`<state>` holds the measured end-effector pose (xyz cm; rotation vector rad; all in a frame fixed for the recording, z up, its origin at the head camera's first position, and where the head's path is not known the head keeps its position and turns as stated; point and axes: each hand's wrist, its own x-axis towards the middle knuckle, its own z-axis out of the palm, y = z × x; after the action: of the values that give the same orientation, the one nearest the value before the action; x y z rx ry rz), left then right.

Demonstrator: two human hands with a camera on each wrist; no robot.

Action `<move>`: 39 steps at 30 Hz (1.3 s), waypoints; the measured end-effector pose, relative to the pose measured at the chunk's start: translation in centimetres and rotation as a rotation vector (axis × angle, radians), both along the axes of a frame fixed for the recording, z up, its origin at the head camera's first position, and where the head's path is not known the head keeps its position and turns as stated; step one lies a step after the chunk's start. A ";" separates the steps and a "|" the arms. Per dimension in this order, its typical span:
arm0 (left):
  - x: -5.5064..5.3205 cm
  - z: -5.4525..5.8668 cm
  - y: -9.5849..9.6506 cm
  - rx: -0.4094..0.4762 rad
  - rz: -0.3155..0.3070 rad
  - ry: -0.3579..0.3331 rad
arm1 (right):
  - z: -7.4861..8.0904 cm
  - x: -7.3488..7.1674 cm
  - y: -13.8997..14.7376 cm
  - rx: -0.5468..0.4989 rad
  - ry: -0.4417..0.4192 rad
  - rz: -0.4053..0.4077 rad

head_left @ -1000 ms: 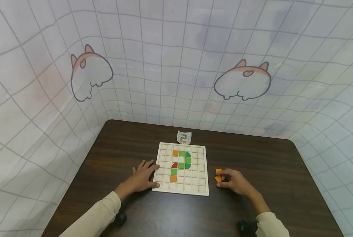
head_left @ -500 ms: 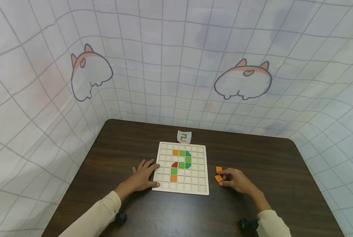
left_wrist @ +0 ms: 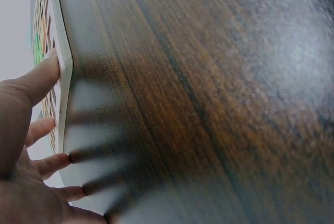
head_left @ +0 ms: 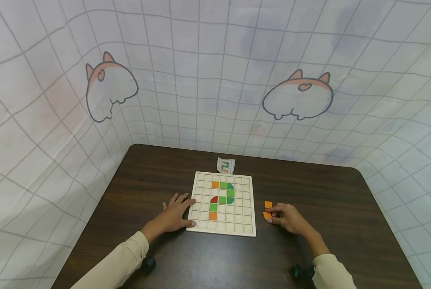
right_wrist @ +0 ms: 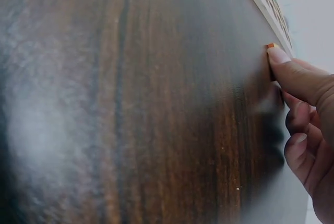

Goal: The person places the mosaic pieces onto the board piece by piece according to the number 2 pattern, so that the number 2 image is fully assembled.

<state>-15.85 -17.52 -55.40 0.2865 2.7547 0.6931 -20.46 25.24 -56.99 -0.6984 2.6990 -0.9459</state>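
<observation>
A cream grid board (head_left: 238, 218) lies on the table, with orange, green and red tiles set in some of its squares. My left hand (head_left: 172, 214) rests spread at the board's left edge, thumb and index finger on its rim. Right of the board, my right hand (head_left: 289, 218) pinches an orange square tile (head_left: 267, 216) between thumb and index finger; in the right wrist view only a corner of this tile (right_wrist: 271, 46) shows past the thumb. Just beyond it lies a second orange tile (head_left: 268, 204), flat on the table.
A small paper card (head_left: 225, 165) with a printed coloured grid pattern lies behind the board. The dark wooden table (head_left: 331, 192) ends at a white checked curtain (head_left: 215, 80). Dark objects (head_left: 302, 271) sit by both wrists.
The two orange tiles have come apart, and my right thumb and index finger have drawn closer on the nearer one. My left hand stays on the board.
</observation>
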 end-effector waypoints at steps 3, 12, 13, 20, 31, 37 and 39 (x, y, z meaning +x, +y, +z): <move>-0.1 0.0 0.0 -0.001 -0.003 0.002 | 0.0 0.1 -0.2 0.011 -0.008 -0.025; -0.2 -0.1 -0.1 0.000 -0.012 0.001 | 0.0 0.3 -0.8 0.020 -0.020 -0.061; -0.2 -0.1 -0.1 0.002 -0.013 0.006 | 0.0 0.4 -0.8 0.020 -0.029 -0.065; -0.1 -0.2 -0.1 0.009 -0.011 -0.005 | 0.2 0.6 -1.0 -0.020 -0.044 -0.048; -0.1 0.0 -0.1 0.005 -0.007 0.001 | 1.0 0.9 -2.7 -0.096 -0.055 -0.112; 0.0 -0.1 -0.1 0.011 -0.004 0.000 | 0.8 1.2 -4.3 -0.160 -0.056 -0.094; 0.0 -0.1 -0.1 0.012 -0.003 0.000 | 0.8 1.4 -5.0 -0.184 -0.058 -0.077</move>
<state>-15.89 -17.60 -55.47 0.2938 2.7507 0.7092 -19.08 20.26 -56.20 -0.5933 2.6286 -1.2253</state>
